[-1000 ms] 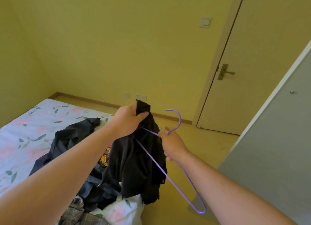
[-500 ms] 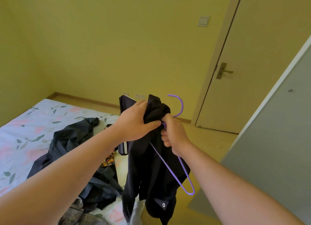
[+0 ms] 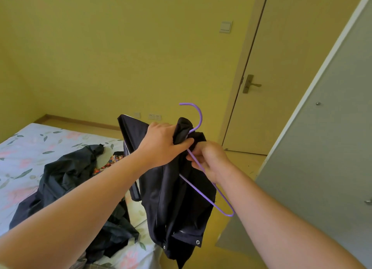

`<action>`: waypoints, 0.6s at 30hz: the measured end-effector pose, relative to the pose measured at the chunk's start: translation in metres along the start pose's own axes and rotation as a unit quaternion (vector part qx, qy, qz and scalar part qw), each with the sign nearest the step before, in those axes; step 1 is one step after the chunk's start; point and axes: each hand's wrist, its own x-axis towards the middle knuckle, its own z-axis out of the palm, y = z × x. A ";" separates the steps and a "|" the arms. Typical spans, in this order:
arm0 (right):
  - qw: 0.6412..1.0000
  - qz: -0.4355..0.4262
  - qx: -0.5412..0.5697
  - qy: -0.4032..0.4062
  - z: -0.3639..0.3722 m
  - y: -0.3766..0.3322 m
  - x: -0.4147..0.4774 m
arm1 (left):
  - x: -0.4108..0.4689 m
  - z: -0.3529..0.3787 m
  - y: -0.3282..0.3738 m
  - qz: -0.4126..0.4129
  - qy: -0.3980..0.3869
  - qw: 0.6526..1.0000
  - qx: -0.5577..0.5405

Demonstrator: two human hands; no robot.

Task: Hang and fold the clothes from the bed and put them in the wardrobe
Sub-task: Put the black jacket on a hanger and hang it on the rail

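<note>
Single head view, forward-down, close above bed.

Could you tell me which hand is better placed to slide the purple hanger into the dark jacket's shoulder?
Probably the right hand: it pinches the hanger below its hook, while the left hand grips the jacket at its top.

Both arms are shown bare from wrist to the frame's edge, and the left hand and right hand are uncovered. A pale strip is glimpsed at the left arm's base; whether it is a sleeve cannot be told.
</note>
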 end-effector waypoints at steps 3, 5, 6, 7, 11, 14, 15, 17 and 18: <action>0.995 -0.003 -0.092 0.024 -0.021 0.015 0.007 | 0.005 -0.003 0.009 0.036 -0.029 0.997 0.055; 0.983 0.042 -0.178 0.017 -0.030 0.033 0.012 | 0.005 -0.005 0.014 0.055 -0.032 0.996 0.066; 0.972 0.076 -0.224 0.005 -0.033 0.042 0.013 | 0.005 -0.007 0.017 0.058 -0.025 0.996 0.062; 0.958 0.108 -0.267 -0.008 -0.034 0.049 0.016 | 0.006 -0.009 0.018 0.059 -0.016 0.997 0.055; 0.909 0.180 -0.371 -0.068 -0.029 0.067 0.020 | 0.009 -0.022 0.020 0.087 0.030 0.995 0.032; 0.890 0.168 -0.418 -0.078 -0.023 0.074 0.022 | 0.009 -0.034 0.020 0.095 0.052 0.994 0.018; 0.895 0.150 -0.413 -0.078 -0.022 0.076 0.023 | 0.010 -0.038 0.020 0.086 0.054 0.995 0.012; 0.914 0.111 -0.385 -0.058 -0.018 0.080 0.025 | 0.009 -0.046 0.018 0.062 0.053 0.997 0.001; 0.925 0.093 -0.366 -0.040 -0.016 0.080 0.026 | 0.009 -0.049 0.016 0.051 0.054 0.997 -0.006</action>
